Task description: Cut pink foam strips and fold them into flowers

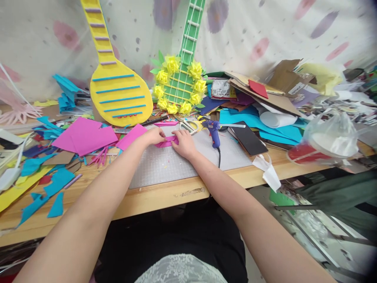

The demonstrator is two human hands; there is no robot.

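Observation:
Both of my hands work on a folded strip of magenta paper [167, 142] over the grey cutting mat [165, 173]. My left hand [153, 135] pinches its left end between thumb and fingers. At the other end, my right hand [185, 143] presses the strip with bent fingers. Magenta sheets [92, 137] lie to the left of the mat, one of them close under my left wrist. White-handled scissors [190, 126] rest just beyond my right hand. A blue glue gun [213, 133] with a clear glue stick lies to the right.
A yellow paper lute shape [120, 94] and a green one [179, 86] ringed with yellow flowers lean at the back. A phone [249, 139], a plastic-wrapped red bucket [312, 147] and stacked cardboard [265, 94] are on the right. Blue scraps [59, 181] cover the left.

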